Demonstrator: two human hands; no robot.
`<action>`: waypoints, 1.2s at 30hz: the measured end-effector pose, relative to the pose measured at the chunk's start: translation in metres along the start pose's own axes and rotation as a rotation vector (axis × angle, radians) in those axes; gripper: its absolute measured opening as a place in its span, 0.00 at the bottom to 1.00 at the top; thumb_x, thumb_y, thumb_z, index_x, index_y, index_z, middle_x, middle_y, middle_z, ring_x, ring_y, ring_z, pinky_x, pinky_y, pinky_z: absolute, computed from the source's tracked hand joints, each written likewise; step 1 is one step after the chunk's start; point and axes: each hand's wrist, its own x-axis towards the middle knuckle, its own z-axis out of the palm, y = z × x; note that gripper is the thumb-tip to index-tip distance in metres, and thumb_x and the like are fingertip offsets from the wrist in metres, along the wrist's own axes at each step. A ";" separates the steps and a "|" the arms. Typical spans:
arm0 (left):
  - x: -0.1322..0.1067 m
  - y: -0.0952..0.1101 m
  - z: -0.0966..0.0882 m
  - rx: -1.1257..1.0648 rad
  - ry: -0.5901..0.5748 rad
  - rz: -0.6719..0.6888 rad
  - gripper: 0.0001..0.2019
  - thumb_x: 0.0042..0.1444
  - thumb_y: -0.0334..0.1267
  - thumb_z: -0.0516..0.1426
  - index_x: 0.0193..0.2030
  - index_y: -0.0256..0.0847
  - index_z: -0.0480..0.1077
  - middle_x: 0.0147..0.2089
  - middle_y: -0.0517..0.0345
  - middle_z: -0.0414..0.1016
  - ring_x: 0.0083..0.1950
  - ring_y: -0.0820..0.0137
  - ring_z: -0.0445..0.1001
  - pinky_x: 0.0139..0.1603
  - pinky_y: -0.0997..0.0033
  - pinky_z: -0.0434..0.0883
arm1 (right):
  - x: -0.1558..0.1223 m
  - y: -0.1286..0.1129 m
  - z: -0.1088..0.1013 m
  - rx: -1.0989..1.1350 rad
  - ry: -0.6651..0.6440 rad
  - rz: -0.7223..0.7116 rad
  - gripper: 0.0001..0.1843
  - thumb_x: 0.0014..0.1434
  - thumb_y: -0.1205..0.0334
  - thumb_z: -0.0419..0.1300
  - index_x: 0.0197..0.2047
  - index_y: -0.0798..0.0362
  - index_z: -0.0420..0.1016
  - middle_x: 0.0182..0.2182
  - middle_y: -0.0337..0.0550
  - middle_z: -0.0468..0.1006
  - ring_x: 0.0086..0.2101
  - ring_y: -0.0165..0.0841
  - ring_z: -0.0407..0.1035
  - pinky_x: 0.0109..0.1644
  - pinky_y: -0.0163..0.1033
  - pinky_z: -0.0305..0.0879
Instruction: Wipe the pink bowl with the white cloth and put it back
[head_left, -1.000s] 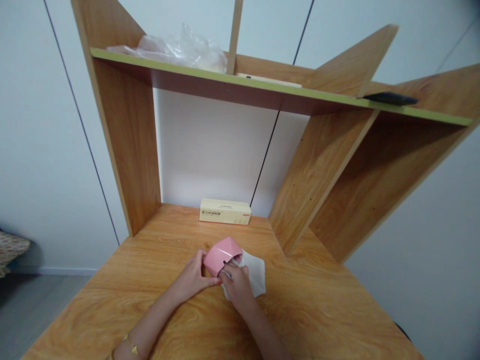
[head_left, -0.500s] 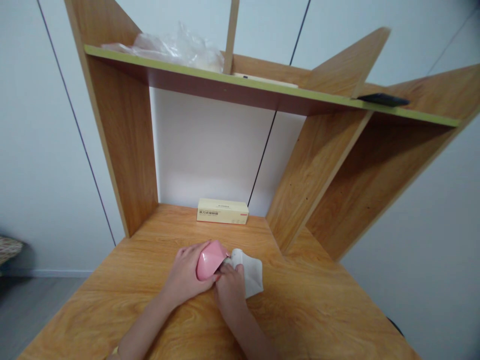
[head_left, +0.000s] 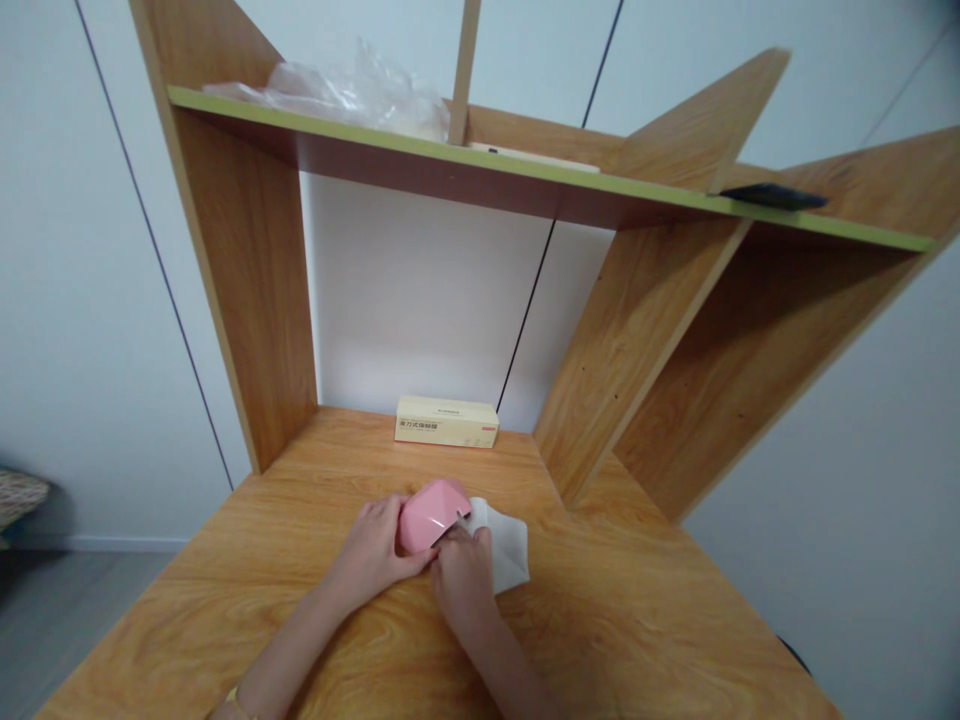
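Note:
My left hand (head_left: 373, 551) is wrapped round a small pink faceted object (head_left: 430, 509) that rests on the wooden desk (head_left: 637, 620). My right hand (head_left: 460, 577) is closed, pinching the near edge of a white cloth (head_left: 506, 548) against the pink object's right side. The cloth spreads out on the desk to the right of my hands. Both hands touch at the pink object.
A cream box (head_left: 447, 422) lies at the back of the desk against the white wall. Wooden shelf panels rise on both sides. The upper shelf (head_left: 420, 150) carries a crumpled clear plastic bag (head_left: 352, 90) and a dark flat object (head_left: 780, 195).
The pink object has been turned in my left hand, first tipped left, then back a little. My right hand and the cloth stay against it.

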 end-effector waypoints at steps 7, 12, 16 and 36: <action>0.000 -0.021 0.014 -0.130 -0.071 -0.018 0.23 0.41 0.54 0.59 0.37 0.39 0.62 0.39 0.52 0.70 0.41 0.61 0.68 0.41 0.62 0.65 | 0.001 0.005 -0.002 0.252 -0.162 -0.012 0.16 0.52 0.73 0.48 0.24 0.49 0.73 0.28 0.34 0.77 0.31 0.29 0.68 0.35 0.35 0.51; -0.001 -0.034 0.018 -0.143 -0.165 0.006 0.34 0.36 0.52 0.62 0.49 0.39 0.60 0.50 0.46 0.66 0.52 0.56 0.64 0.50 0.58 0.61 | 0.003 0.004 -0.006 -0.015 -0.143 -0.048 0.13 0.53 0.71 0.51 0.25 0.50 0.73 0.28 0.38 0.77 0.31 0.33 0.67 0.37 0.39 0.49; -0.002 -0.028 0.012 -0.195 -0.143 0.061 0.55 0.26 0.54 0.65 0.62 0.39 0.45 0.61 0.42 0.54 0.60 0.54 0.55 0.58 0.58 0.55 | 0.004 -0.001 -0.005 -0.154 -0.171 -0.063 0.08 0.51 0.69 0.56 0.24 0.49 0.73 0.24 0.37 0.76 0.27 0.32 0.65 0.35 0.39 0.48; 0.001 -0.004 0.003 0.125 -0.044 -0.019 0.16 0.44 0.52 0.55 0.32 0.41 0.62 0.34 0.52 0.72 0.39 0.59 0.70 0.41 0.63 0.63 | 0.008 0.001 -0.014 -0.251 -0.228 0.052 0.14 0.58 0.70 0.48 0.32 0.50 0.74 0.33 0.44 0.76 0.34 0.36 0.67 0.40 0.43 0.49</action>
